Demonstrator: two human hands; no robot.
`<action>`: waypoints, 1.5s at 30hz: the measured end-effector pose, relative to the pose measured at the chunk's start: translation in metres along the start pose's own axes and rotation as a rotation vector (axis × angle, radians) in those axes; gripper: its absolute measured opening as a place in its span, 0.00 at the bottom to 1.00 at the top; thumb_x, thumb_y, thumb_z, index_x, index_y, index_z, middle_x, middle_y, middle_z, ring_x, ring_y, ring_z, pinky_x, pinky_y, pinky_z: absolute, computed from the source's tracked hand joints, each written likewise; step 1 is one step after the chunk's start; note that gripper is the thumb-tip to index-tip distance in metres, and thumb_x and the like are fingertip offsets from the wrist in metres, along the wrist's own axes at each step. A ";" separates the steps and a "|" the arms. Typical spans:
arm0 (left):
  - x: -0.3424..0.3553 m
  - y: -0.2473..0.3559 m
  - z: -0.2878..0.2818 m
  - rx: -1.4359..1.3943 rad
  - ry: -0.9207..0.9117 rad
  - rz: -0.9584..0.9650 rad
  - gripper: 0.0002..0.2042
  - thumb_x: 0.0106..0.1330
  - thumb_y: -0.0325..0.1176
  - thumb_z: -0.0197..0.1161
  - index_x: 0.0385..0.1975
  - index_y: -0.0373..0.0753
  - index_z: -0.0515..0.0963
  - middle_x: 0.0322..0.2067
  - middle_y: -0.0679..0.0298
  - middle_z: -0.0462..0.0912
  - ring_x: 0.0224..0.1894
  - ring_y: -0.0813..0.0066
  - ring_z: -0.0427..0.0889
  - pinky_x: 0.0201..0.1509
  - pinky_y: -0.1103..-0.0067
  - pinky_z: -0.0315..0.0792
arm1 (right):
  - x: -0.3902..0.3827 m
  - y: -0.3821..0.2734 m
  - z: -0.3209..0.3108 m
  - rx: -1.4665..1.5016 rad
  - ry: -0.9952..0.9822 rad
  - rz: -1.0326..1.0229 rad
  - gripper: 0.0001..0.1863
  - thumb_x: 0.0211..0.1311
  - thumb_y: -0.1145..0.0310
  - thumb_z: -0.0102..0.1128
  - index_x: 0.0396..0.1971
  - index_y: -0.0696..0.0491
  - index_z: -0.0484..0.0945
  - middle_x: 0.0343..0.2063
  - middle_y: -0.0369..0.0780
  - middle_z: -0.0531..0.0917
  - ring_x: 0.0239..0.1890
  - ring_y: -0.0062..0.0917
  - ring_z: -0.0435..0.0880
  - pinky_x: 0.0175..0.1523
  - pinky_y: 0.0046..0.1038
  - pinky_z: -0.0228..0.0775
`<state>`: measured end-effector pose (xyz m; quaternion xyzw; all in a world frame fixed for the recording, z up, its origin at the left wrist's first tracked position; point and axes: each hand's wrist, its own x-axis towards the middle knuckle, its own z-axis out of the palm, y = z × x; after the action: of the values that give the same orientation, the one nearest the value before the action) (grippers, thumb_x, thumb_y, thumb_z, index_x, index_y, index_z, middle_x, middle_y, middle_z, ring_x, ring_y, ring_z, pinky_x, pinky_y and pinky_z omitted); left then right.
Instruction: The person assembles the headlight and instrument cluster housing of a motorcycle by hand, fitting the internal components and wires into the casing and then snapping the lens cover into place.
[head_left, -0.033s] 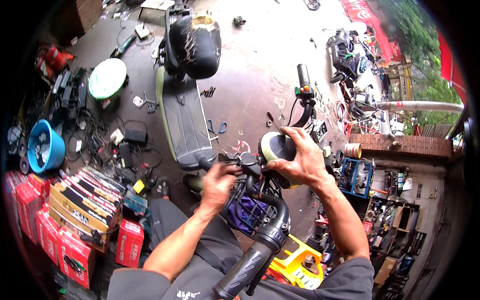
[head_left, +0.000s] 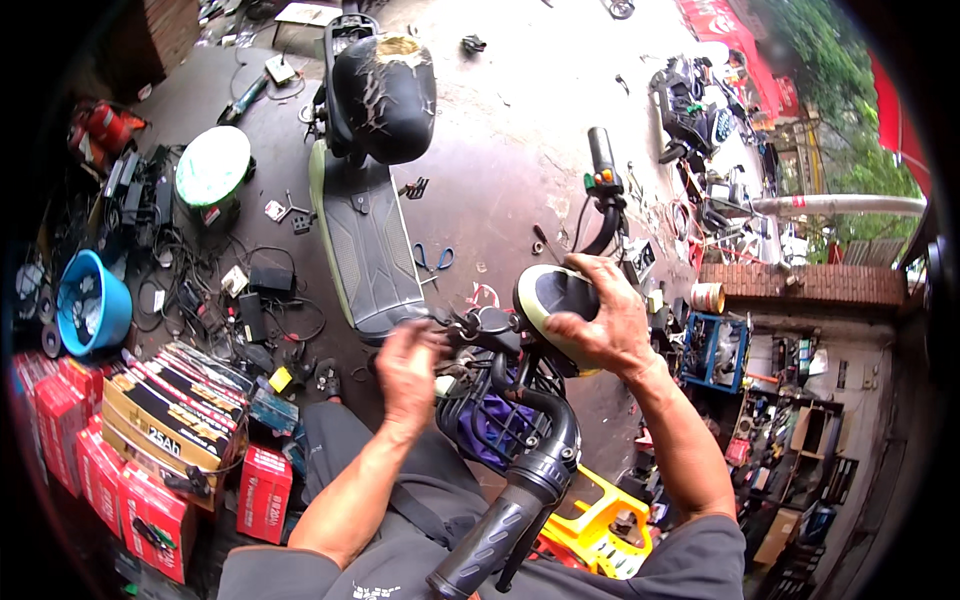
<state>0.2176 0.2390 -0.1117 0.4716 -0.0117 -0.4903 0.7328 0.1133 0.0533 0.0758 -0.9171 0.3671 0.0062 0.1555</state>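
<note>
An electric scooter stands before me, its handlebar [head_left: 545, 425] crossing the view with one black grip near my body. My right hand [head_left: 610, 325] clasps a rounded black and cream housing [head_left: 552, 293] on the scooter's front, thumb and fingers on opposite sides. Left of the centre clamp [head_left: 490, 320], my left hand [head_left: 405, 375] is raised by some dark parts, its fingertips smeared by motion; whether it holds anything is unclear. Under the bar sits a black wire basket [head_left: 465, 425] with something purple [head_left: 497, 420] inside. Beyond lie the footboard [head_left: 370, 245] and a torn black seat [head_left: 385, 100].
Blue-handled scissors [head_left: 433, 258] and a screwdriver [head_left: 543, 235] lie on the floor. On the left are a white-topped round stool [head_left: 213, 165], a blue tub [head_left: 95, 305], cables and stacked battery boxes [head_left: 165, 430]. A yellow plastic part [head_left: 605, 520] is close to my body.
My left hand has moved left, away from the centre clamp. My right hand keeps its hold on the housing, its thumb slightly shifted.
</note>
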 end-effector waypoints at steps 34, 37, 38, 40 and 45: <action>0.108 0.071 0.099 0.743 -0.785 -0.059 0.32 0.75 0.57 0.47 0.40 0.26 0.82 0.32 0.60 0.85 0.37 0.77 0.78 0.44 0.76 0.72 | -0.036 0.037 0.044 0.805 0.457 0.274 0.21 0.63 0.63 0.50 0.49 0.63 0.77 0.42 0.46 0.83 0.46 0.30 0.81 0.56 0.28 0.70; 0.107 0.066 0.095 0.730 -0.747 -0.052 0.31 0.76 0.56 0.48 0.41 0.26 0.81 0.33 0.61 0.84 0.37 0.79 0.77 0.44 0.78 0.72 | -0.036 0.037 0.032 0.741 0.283 0.271 0.26 0.55 0.64 0.52 0.52 0.62 0.76 0.48 0.47 0.80 0.53 0.35 0.79 0.61 0.31 0.67; 0.107 0.063 0.097 0.727 -0.734 -0.034 0.32 0.75 0.57 0.47 0.40 0.26 0.81 0.33 0.56 0.84 0.38 0.74 0.79 0.45 0.76 0.72 | -0.036 0.041 0.029 0.745 0.277 0.268 0.26 0.55 0.65 0.52 0.53 0.62 0.75 0.48 0.46 0.81 0.52 0.32 0.79 0.61 0.29 0.67; 0.102 0.061 0.098 0.737 -0.701 -0.002 0.33 0.74 0.58 0.46 0.38 0.26 0.81 0.32 0.47 0.85 0.39 0.63 0.82 0.48 0.70 0.72 | -0.037 0.046 0.031 0.769 0.263 0.261 0.28 0.55 0.65 0.51 0.54 0.64 0.73 0.48 0.45 0.81 0.50 0.27 0.78 0.59 0.25 0.67; 0.080 0.092 0.090 0.678 -0.649 -0.102 0.27 0.73 0.53 0.55 0.49 0.28 0.77 0.31 0.64 0.83 0.34 0.78 0.77 0.39 0.79 0.72 | -0.039 0.046 0.037 0.717 0.302 0.282 0.28 0.53 0.60 0.57 0.53 0.61 0.76 0.48 0.48 0.81 0.53 0.37 0.80 0.60 0.32 0.68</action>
<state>0.2808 0.1261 -0.0323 0.5067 -0.3767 -0.6162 0.4708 0.0572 0.0588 0.0326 -0.7362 0.4866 -0.2356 0.4071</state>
